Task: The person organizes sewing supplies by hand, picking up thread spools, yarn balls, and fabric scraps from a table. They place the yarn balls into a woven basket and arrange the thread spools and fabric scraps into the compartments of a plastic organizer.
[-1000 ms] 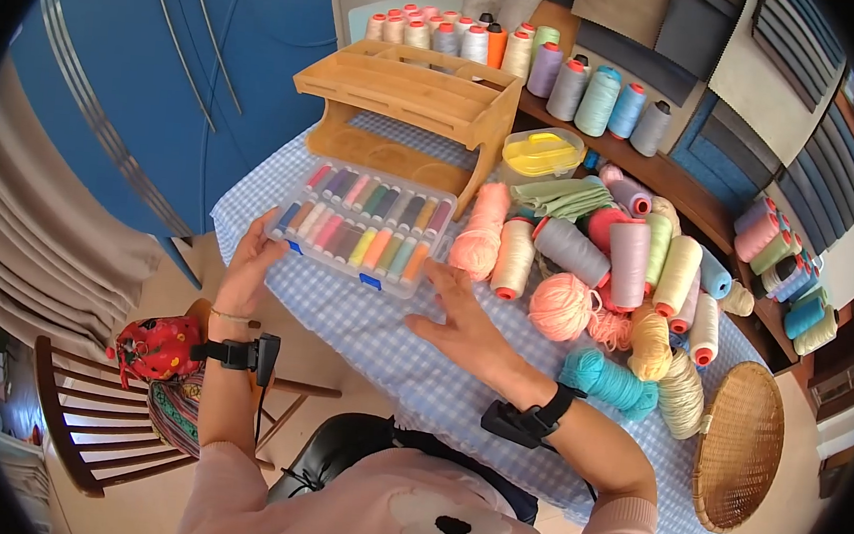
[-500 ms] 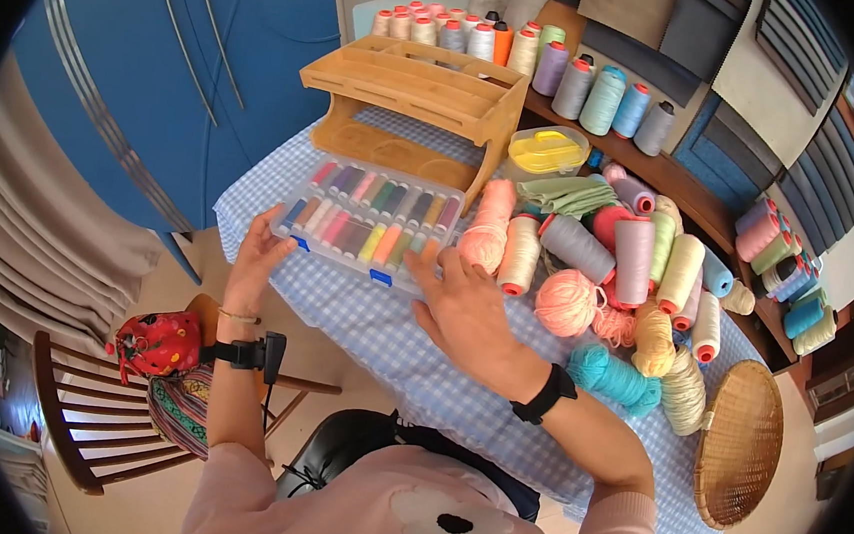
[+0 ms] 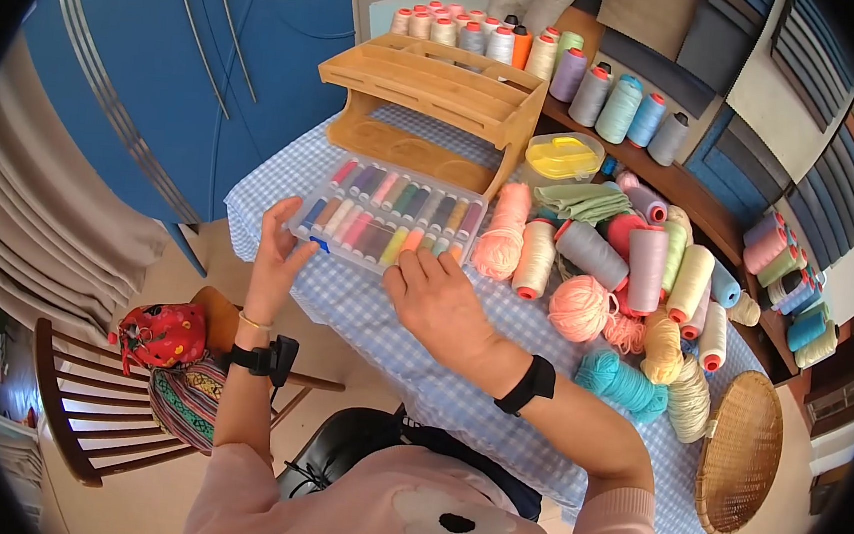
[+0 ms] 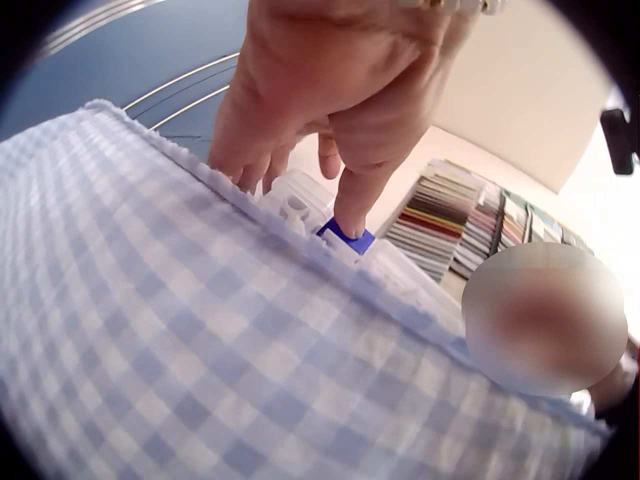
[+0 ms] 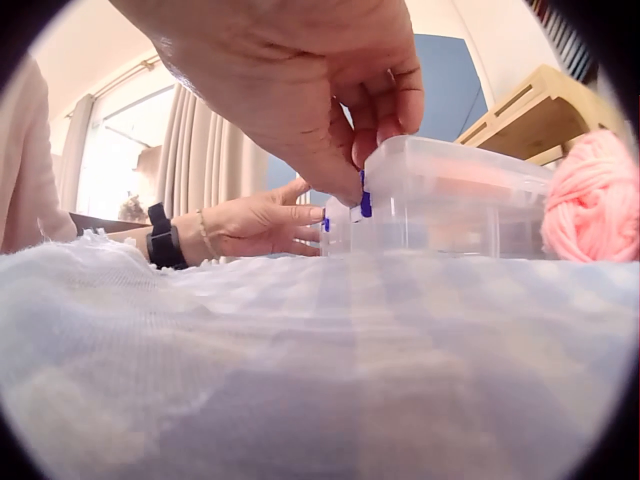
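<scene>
A clear plastic box [image 5: 450,225] lies on the table with rows of small coloured thread spools [image 3: 355,229] showing through its lid. My left hand [image 3: 275,260] is at the box's left end, fingers fairly straight along its side. Its thumb touches the left blue latch [image 4: 345,237] on the front. My right hand [image 3: 444,304] bends over the front edge farther right, fingers curled at the lid. In the right wrist view its thumb presses the other blue latch [image 5: 366,195], which the hand covers in the head view.
Behind the box stands a wooden organizer [image 3: 432,82]. Yarn balls [image 3: 579,309] and thread cones [image 3: 593,255] crowd its right, with a yellow-lidded container [image 3: 564,157] behind. A woven basket [image 3: 741,452] sits at the right table edge. A chair [image 3: 100,407] stands at left.
My right hand has moved left from the box's right corner to its front edge, fingers now bent over the lid. My left thumb has come to the left latch. The head view has shifted slightly.
</scene>
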### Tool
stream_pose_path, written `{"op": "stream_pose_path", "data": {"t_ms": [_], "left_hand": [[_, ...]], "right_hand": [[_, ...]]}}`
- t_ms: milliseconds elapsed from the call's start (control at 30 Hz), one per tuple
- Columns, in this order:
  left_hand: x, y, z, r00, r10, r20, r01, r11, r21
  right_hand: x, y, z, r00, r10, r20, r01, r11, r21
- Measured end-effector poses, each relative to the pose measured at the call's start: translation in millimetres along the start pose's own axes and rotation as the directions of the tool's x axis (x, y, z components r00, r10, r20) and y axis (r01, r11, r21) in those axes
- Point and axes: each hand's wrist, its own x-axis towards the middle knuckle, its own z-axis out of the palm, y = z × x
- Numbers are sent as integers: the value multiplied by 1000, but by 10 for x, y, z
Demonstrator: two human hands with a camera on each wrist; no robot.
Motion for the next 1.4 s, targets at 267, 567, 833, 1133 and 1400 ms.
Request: {"op": "stream_pose_path", "data": {"t_ms": [267, 567, 833, 1133, 1400], "left_hand": [[-102, 133, 85, 958, 280, 65, -258, 736, 626], [-79, 158, 48, 945, 303, 119, -299, 662, 688], [-78, 146, -45, 924, 273, 266, -381, 664, 644], [2, -159, -104, 997, 62, -43, -52, 977, 207], [36, -186, -99, 1000, -3, 24, 1, 993, 115]], "right_hand": [[14, -15, 13, 997, 72, 22, -70, 996, -58], [-22, -91, 166, 995, 100, 1, -99, 986, 135], [-180, 312, -153, 983, 161, 92, -185, 843, 505], [-379, 483, -58, 966, 220, 134, -258, 805, 534], [-366, 534, -82, 975, 195, 103, -217, 761, 612]]}}
